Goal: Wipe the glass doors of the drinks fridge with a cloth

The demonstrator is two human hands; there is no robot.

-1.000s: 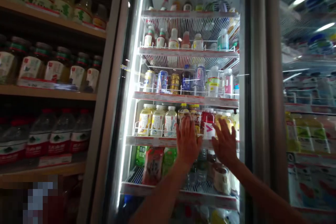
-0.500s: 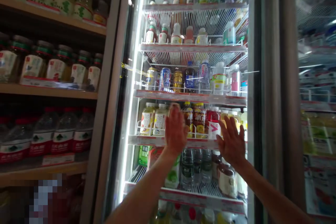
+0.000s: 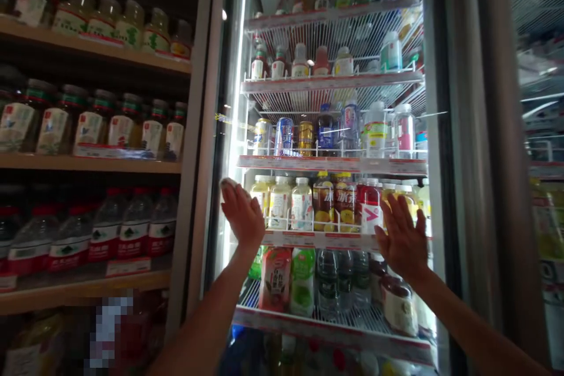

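A lit drinks fridge with a glass door stands in front of me. My left hand is open, palm flat against the glass near the door's left edge, level with the yellow juice bottles. My right hand is open too, fingers spread on the glass near the right edge, in front of the red bottle shelf. Neither hand holds anything.
Wooden shelves on the left carry jars and water bottles with red labels. The fridge's metal frame stands at right, with another glass door beyond it. Wire racks inside hold cans and bottles.
My left hand slid leftwards across the glass from the middle of the door to its left edge. My right hand stayed near the right side. The view shifted slightly right.
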